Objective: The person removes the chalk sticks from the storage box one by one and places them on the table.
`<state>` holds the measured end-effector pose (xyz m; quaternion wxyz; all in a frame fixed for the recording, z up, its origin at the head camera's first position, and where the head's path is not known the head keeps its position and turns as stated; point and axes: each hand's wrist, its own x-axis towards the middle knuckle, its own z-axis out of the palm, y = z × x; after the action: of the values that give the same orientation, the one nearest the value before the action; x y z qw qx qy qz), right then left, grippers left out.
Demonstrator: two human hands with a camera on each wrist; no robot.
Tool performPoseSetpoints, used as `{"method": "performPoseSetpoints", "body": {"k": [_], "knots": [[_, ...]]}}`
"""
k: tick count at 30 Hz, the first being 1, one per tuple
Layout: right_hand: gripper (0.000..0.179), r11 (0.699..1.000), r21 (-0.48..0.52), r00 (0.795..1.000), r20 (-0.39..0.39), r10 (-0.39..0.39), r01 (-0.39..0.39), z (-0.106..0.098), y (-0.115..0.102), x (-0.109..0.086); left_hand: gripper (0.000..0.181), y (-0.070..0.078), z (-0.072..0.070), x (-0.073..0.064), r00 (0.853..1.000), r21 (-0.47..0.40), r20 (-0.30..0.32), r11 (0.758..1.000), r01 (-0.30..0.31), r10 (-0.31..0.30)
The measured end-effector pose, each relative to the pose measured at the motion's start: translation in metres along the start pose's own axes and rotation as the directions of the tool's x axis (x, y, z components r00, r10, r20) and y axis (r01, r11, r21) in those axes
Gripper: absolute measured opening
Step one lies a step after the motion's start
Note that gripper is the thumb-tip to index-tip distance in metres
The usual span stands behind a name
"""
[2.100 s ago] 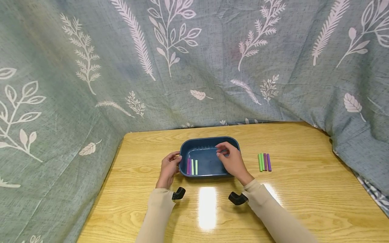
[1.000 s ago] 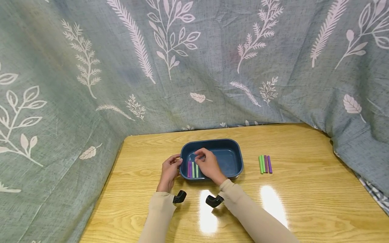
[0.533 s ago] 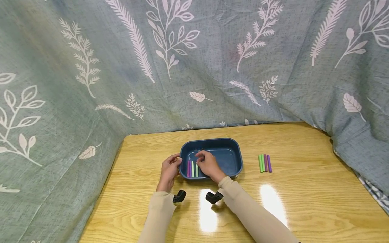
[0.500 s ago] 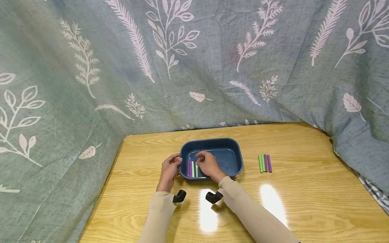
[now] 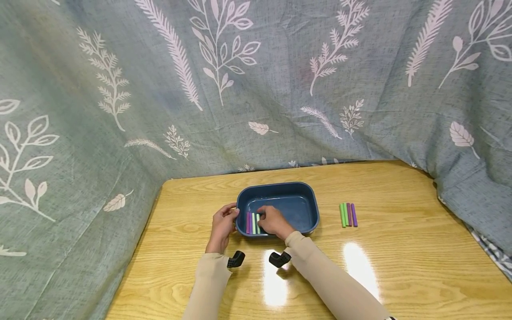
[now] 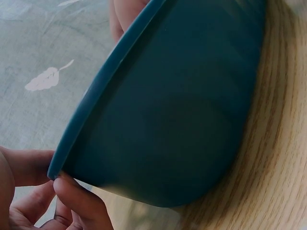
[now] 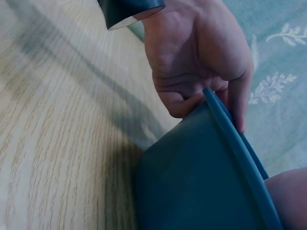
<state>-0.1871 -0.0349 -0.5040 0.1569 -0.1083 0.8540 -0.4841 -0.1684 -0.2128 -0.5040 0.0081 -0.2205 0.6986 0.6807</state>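
Inside the tub (image 5: 276, 190), right hand (image 5: 276, 221) beside sticks (image 5: 253, 223), wide floor (image 5: 298, 214) rightward to rim (image 5: 317, 213).

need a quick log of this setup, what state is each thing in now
box, upright, open-topped
sticks in box, in a row
other sticks on table, lying side by side
left hand, fingers holding box rim
right hand, fingers in box beside sticks, grip unclear
cloth, hanging, creased
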Motion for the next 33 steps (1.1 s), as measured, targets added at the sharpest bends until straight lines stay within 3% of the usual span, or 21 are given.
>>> {"method": "performPoseSetpoints", "body": {"k": [8, 26, 33], "knots": [[0.031, 0.994, -0.106, 1.0, 0.003, 0.004, -0.003, 0.0003, -0.0014, 0.0008, 0.029, -0.0008, -0.0003, 0.0004, 1.0, 0.01, 0.009, 1.0, 0.0, 0.0], [0.027, 1.0, 0.003, 0.995, -0.093, -0.028, 0.028, -0.0029, -0.002, -0.0061, 0.029, 0.001, 0.0012, 0.0004, 1.0, -0.003, 0.007, 1.0, 0.004, -0.004], [0.025, 0.988, 0.123, 0.987, -0.141, -0.077, 0.095, -0.0029, 0.0013, -0.0052, 0.029, -0.0001, -0.0006, -0.0006, 1.0, -0.001, 0.012, 1.0, 0.003, -0.003]]}}
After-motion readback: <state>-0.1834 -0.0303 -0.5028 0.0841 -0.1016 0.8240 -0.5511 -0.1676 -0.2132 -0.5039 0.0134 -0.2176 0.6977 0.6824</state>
